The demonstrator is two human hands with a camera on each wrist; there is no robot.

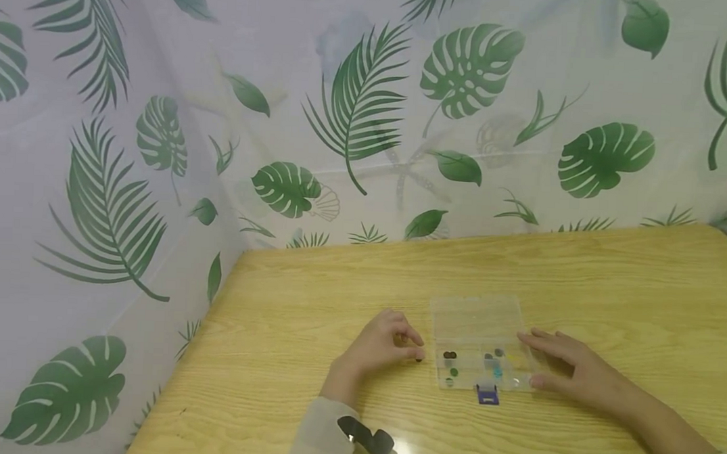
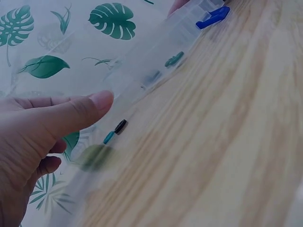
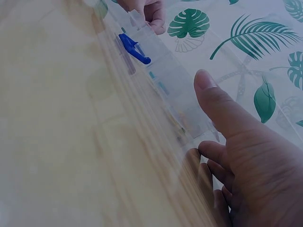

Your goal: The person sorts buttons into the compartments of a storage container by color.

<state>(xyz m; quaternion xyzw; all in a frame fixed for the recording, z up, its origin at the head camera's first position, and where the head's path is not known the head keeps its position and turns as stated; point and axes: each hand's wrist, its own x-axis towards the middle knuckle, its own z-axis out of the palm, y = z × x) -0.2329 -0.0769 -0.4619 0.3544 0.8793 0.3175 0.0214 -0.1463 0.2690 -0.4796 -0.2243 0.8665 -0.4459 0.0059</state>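
Observation:
A clear plastic compartment box point(image 1: 466, 382) lies on the table with its lid point(image 1: 475, 313) folded back and a blue latch point(image 1: 487, 395) at the front. Small round black pieces point(image 1: 449, 355), green pieces point(image 1: 453, 372) and blue pieces point(image 1: 497, 373) sit in its compartments. My left hand point(image 1: 379, 343) is just left of the box, thumb and index finger apart. By its thumb lie a small black piece point(image 2: 120, 126) and a teal piece point(image 2: 108, 137) on the tabletop. My right hand point(image 1: 582, 372) rests at the box's right edge, thumb and fingers extended.
The wood-grain table point(image 1: 312, 286) reaches back to a white leaf-print sheet point(image 1: 367, 139), which also hangs along the left side. A dark strap point(image 1: 366, 437) is around the left sleeve.

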